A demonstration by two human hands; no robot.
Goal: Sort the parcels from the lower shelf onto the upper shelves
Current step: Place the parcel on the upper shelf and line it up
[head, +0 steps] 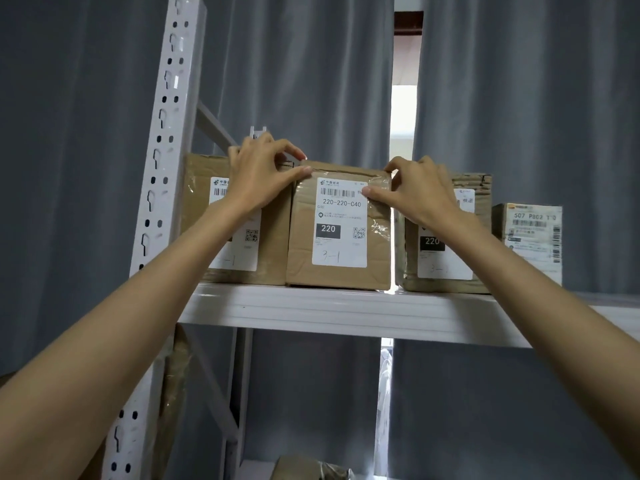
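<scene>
on the upper shelf [346,308], the left hand [258,171] and right hand [420,194] pinch the top corners of the middle parcel [341,230], thumbs on its taped face. it stands upright between two neighbouring parcels [239,237], touching the left one. stiff cardboard, probably light; the glossy tape looks slick, so the bare card edges are safer.
</scene>
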